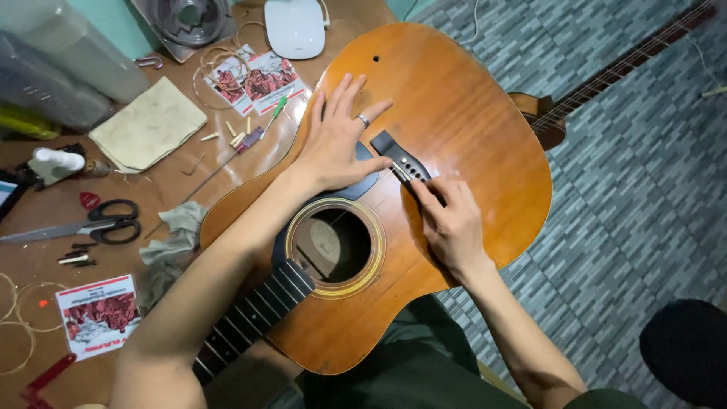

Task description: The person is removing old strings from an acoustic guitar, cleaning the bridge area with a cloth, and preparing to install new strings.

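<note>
The guitar (454, 129) lies face up across the person's lap, filling the middle of the frame, its neck (254, 314) running to the lower left. No strings are visible over the soundhole (333, 244). The left hand (333, 144) lies flat and spread on the top beside the bridge (401, 160), gripping nothing, seemingly steadying the body. The right hand (450, 220) pinches its fingertips at the bridge's near end; whether they hold anything cannot be told. One row of pin holes shows on the bridge.

On the brown table at the left lie one pair of scissors (98, 223), three printed packets (98, 314), a folded cloth (148, 125), several small pegs (236, 136) and a white device (295, 26). A second guitar's neck (606, 76) crosses the tiled floor at the upper right.
</note>
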